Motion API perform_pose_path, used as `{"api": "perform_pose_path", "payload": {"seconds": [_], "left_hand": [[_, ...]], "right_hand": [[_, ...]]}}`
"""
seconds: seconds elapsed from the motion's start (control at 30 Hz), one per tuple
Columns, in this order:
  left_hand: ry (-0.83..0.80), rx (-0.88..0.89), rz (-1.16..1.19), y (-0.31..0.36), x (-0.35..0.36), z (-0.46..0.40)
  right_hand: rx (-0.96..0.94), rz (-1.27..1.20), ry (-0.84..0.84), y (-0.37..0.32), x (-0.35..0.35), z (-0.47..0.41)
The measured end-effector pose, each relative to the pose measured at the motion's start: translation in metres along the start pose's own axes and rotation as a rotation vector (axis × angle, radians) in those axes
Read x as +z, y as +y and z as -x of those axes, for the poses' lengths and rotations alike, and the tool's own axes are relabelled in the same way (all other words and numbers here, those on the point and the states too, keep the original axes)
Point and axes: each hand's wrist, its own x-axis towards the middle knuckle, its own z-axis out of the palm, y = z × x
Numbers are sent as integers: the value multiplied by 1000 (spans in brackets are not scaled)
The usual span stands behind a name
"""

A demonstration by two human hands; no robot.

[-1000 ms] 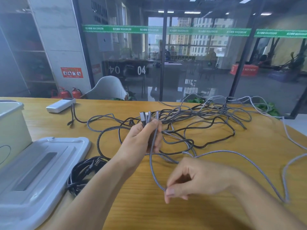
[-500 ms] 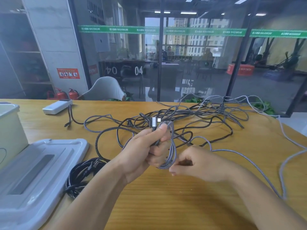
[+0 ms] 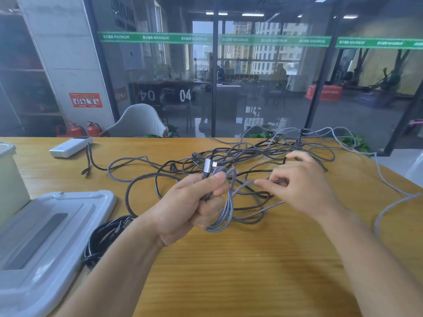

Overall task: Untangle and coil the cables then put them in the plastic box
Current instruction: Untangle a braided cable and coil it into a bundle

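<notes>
While the grey braided cable (image 3: 225,209) is being coiled, its loops are held in the left hand (image 3: 194,205) — fingers curled round the bundle, thumb pressed on top, the metal plug (image 3: 207,168) sticking up just beyond the thumb. A couple of loops hang below that fist, just over the desk (image 3: 240,271).

The free run of the same cable is pinched by the right hand (image 3: 302,184) between thumb and fingertips, just right of the left hand. From that pinch the cable appears to trail off to the right and toward the near desk edge; its long axis lies roughly left-right between the two hands.

Judgement: the next wrap depends on the right hand, the nearer one to the slack, feeding it leftward onto the held loops.

The remaining tangle (image 3: 263,154) lies beyond both hands. A coiled black cable (image 3: 103,236) sits left of the left forearm, beside the box lid (image 3: 45,225); the plastic box (image 3: 9,179) is farther left — nothing visible inside from here.
</notes>
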Motion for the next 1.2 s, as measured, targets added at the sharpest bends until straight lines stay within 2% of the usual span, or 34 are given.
{"api": "perform_pose_path", "payload": {"seconds": [0.1,0.2,0.27,0.4,0.47,0.73,0.9,1.03,1.2], "left_hand": [[-40,15,-81,0,3,0],[-35,14,-247,-4,7,-2],[-4,16,-356,-7,10,-4],[122,35,-474,-10,13,-8],[186,54,-480,-12,12,-11],[384,119,-383,-20,11,-15],[427,154,-345,-20,12,-14],[437,162,-254,-15,9,-12],[540,266,-246,-8,2,-10]], "right_hand": [[-4,26,241,-26,2,-2],[72,-146,286,-43,8,-2],[180,-368,216,-50,11,0],[412,-882,-50,-56,4,0],[409,-1052,-153,-61,0,0],[-22,-589,-246,-83,6,15],[-201,-540,-251,-94,11,18],[-161,-676,-378,-93,12,22],[71,-864,-494,-92,17,18]]}}
